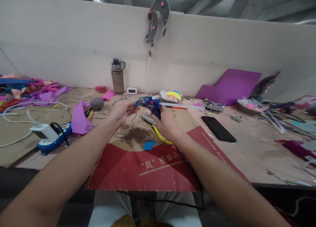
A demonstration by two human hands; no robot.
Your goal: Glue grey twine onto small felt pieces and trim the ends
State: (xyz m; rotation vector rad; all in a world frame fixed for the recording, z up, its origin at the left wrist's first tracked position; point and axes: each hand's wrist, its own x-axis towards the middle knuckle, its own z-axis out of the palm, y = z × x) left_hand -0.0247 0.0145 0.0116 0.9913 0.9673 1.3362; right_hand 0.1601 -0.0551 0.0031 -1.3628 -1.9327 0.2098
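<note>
My right hand is wrapped round the grip of a blue hot glue gun, with a long clear glue stick jutting from its back to the right. The gun's nozzle end points left at my left hand. There, closed fingertips pinch a small blue piece, too small to make out fully. Below the hands lie a tangle of grey-brown yarn, scissors with yellow handles and a blue cut-out shape. My right hand and wrist partly cover the scissors.
A red and brown cardboard sheet covers the table's middle. A black phone lies right; a water bottle stands behind. At left are a blue power strip, a grey yarn ball and felt scraps. A black cable hangs off the front edge.
</note>
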